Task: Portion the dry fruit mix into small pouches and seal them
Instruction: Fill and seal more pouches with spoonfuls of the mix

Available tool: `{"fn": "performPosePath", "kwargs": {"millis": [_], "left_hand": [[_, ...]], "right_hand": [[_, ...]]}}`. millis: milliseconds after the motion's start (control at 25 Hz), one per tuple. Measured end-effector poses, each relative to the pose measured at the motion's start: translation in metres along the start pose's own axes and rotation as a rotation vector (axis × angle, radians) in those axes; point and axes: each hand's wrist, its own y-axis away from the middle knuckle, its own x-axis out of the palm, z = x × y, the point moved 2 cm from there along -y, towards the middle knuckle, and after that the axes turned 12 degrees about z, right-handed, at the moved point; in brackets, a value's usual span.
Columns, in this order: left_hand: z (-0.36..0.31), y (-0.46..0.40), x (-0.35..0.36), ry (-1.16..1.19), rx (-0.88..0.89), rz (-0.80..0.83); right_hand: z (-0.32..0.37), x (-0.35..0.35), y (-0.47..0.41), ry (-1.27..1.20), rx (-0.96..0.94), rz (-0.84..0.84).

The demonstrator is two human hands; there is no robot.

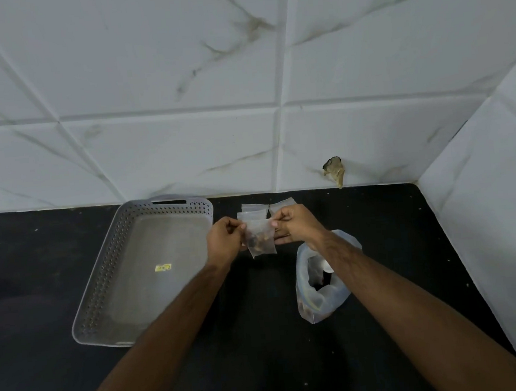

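The left hand [225, 241] and the right hand [295, 224] are raised just above the black counter [262, 335], and the top corners of one small pouch [260, 238], already loaded with dry fruit, are pinched between them, so sealing appears to be the step in hand. The grey tray [101, 271] at the left is seen without finished pouches, while empty pouches [253, 213] by the tiled wall [245, 134] and the bulk bag [319, 286] of mix remain to be worked, so most of the task is judged outstanding. Bare counter is left toward the viewer, but the wall corner at the right leaves little room.
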Motion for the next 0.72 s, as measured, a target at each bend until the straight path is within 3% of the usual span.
{"fn": "performPosePath", "kwargs": {"millis": [400, 560, 720], "left_hand": [[0.024, -0.038, -0.004, -0.286, -0.078, -0.035], [0.014, -0.031, -0.005, -0.291, 0.012, -0.069], [0.003, -0.017, -0.003, -0.337, 0.26, -0.099]], "right_hand": [[-0.014, -0.001, -0.052, 0.197, 0.137, 0.0], [-0.004, -0.028, -0.045, 0.276, 0.131, 0.004], [0.003, -0.085, -0.033, 0.443, 0.095, -0.236]]}}
